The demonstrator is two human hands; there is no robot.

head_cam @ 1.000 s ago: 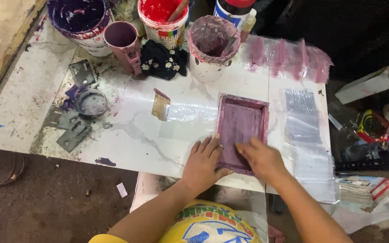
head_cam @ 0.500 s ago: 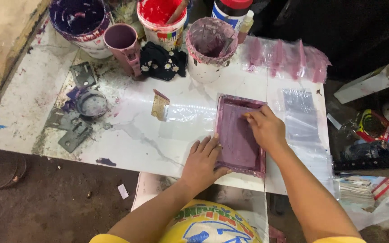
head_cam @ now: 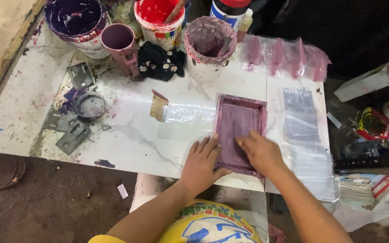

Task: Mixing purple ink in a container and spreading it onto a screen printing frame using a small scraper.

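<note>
Fingers of the left hand (head_cam: 202,162) lay flat and slightly spread against the purple framed screen's (head_cam: 239,130) near-left edge; the right hand (head_cam: 260,152), fingers together, pressed down inside it, just beside them.

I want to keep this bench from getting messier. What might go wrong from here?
1. The right hand is inside the purple-stained frame; ink may smear onto the clear plastic bags lying beside it.
2. The left hand presses the frame's edge near the table edge; a slip might push the frame off.
</note>
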